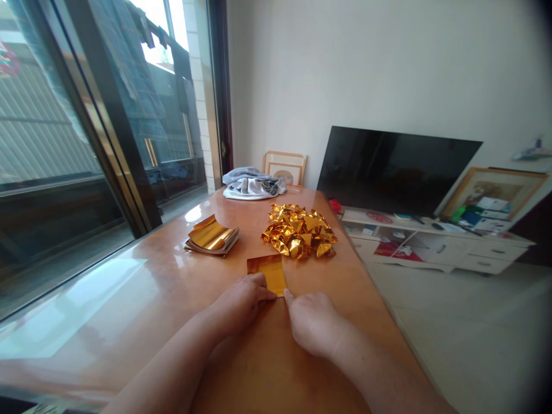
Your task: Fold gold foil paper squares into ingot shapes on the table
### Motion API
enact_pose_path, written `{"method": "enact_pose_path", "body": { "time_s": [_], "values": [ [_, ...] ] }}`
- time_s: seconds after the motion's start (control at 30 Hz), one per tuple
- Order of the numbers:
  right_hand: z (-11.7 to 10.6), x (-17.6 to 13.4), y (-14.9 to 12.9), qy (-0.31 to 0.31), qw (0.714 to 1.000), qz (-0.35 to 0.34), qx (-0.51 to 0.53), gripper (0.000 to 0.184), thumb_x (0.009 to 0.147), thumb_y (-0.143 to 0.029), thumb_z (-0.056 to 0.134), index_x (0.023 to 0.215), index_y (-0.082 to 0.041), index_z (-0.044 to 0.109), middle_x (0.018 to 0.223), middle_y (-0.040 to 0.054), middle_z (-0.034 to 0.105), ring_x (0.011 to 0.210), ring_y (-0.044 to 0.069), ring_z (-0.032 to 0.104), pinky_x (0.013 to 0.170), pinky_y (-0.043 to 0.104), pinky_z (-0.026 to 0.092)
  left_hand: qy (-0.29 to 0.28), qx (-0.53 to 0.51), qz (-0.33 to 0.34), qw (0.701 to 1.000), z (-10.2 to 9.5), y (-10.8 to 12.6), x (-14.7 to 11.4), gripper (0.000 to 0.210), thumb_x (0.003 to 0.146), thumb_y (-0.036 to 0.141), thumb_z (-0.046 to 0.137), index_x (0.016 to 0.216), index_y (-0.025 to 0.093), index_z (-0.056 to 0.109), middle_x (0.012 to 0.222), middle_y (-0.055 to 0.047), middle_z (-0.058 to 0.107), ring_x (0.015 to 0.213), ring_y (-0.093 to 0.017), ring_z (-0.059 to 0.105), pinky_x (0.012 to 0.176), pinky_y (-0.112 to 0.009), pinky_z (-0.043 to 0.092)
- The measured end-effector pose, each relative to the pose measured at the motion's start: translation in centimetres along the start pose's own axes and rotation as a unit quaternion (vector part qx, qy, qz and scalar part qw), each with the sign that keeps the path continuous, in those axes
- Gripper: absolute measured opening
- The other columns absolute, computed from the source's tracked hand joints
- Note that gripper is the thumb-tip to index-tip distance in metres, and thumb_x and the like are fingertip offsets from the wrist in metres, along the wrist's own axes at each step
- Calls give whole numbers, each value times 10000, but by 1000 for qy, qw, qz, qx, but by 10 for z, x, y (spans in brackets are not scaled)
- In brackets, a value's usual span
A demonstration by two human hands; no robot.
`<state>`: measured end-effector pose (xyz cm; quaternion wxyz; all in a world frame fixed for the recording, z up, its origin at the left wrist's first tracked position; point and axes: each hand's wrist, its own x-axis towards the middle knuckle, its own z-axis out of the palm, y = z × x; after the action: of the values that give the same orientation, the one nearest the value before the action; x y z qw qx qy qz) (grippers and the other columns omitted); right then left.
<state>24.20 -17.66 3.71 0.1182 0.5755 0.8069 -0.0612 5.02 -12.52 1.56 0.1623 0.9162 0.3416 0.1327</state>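
A sheet of gold foil paper point(272, 272) lies on the glossy wooden table in front of me. My left hand point(245, 302) is over its left side, fingers curled and pressed to the near edge. At the near right corner, my right hand point(314, 323) has its fingers folded in, with a fingertip and thumb on the paper's edge. Behind the left hand rests a stack of gold foil sheets point(212, 237), the top one curling up. To the right of the stack is a heap of folded gold foil pieces point(302, 231), pointed and shiny.
The wooden table point(159, 310) runs away from me, its right edge dropping to a pale tiled floor. Bundled grey clothing point(252, 184) lies at the far end. A white low cabinet point(452, 247) with a large television point(397, 169) stands right. Glass sliding doors point(142, 115) flank the left.
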Motion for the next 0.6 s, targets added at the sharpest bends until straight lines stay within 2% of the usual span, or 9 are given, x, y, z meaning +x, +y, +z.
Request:
{"method": "enact_pose_path", "body": {
  "time_s": [0.13,0.3,0.4,0.6],
  "values": [
    [-6,-2,-5,-11,1000,9,-17,728,806,-123,547,1519,-85,409,1077,216,747,944,332,724,713,398,538,-7,21,-14,1000,-1,1,0,351,928,162,465,1067,312,751,953,-51,600,887,-204,552,778,-289,410],
    [-3,0,-5,6,1000,-4,-28,697,800,-117,533,1489,-54,442,1048,199,756,920,315,729,702,380,547,-2,75,-33,997,4,6,2,342,997,309,450,1237,385,683,941,-44,578,859,-209,523,742,-299,373],
    [1,1,-3,19,999,-9,-32,701,796,-114,524,1487,-32,436,1019,195,760,901,312,730,686,377,546,-8,95,-34,995,3,9,3,307,993,354,477,1194,380,708,930,-44,573,838,-210,513,710,-300,342],
    [3,1,1,13,999,-9,-36,707,791,-124,522,1489,-50,439,1000,185,764,866,315,730,664,388,542,-9,79,-43,996,-7,5,-5,258,943,274,526,984,341,772,934,-42,606,856,-214,525,741,-308,331]
  ]
}}
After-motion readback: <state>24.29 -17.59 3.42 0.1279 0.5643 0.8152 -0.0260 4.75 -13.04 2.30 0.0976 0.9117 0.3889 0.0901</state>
